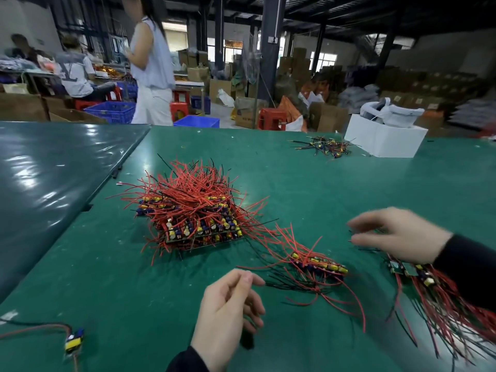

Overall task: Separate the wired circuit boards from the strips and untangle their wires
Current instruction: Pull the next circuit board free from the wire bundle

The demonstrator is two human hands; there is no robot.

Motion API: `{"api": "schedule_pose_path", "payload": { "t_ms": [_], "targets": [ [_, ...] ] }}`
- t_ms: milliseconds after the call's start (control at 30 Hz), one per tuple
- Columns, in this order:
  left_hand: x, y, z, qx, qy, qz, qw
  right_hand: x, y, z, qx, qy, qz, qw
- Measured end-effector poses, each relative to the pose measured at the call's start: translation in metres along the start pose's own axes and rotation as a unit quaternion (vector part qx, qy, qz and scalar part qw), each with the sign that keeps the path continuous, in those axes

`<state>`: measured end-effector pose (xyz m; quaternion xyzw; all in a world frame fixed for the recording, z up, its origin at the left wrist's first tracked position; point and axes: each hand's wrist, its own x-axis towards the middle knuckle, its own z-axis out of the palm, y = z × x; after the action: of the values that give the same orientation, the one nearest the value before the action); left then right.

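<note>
A big heap of stacked circuit board strips (193, 210) with red and black wires sits mid-table. In front of it lies one strip of boards (319, 264), its wires fanned toward me. My left hand (228, 310) hovers near the black wire ends of that strip, fingers loosely curled, holding nothing that I can see. My right hand (397, 234) is blurred, fingers spread low over thin black wires at the right. Under its sleeve lies a bundle of separated boards (418, 275) with wires trailing to the lower right. A single wired board (73, 342) lies at the lower left.
The green table (295, 178) meets a darker glossy sheet (53, 170) on the left. A small pile of boards (327, 146) and a white box (383, 140) stand at the far right. People, crates and cartons fill the workshop behind.
</note>
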<state>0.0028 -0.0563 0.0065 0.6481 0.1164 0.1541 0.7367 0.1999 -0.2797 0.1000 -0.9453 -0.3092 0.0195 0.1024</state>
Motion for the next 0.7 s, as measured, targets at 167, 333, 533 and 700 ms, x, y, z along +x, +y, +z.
{"api": "schedule_pose_path", "payload": {
  "t_ms": [167,333,533,700],
  "targets": [
    [0.011,-0.006,-0.016,0.005,0.110,0.018,0.994,0.020,-0.044,0.070,-0.060,-0.108,-0.003,0.992],
    [0.026,-0.015,-0.032,0.064,0.205,0.047,0.975,0.024,-0.064,0.095,0.079,0.027,-0.103,0.991],
    [0.031,-0.009,-0.032,0.012,0.061,0.026,0.998,0.017,-0.105,0.102,0.292,0.020,-0.212,0.932],
    [0.030,-0.011,-0.034,-0.008,0.062,0.012,0.998,0.009,-0.108,0.112,0.374,-0.040,-0.203,0.904]
  ]
}}
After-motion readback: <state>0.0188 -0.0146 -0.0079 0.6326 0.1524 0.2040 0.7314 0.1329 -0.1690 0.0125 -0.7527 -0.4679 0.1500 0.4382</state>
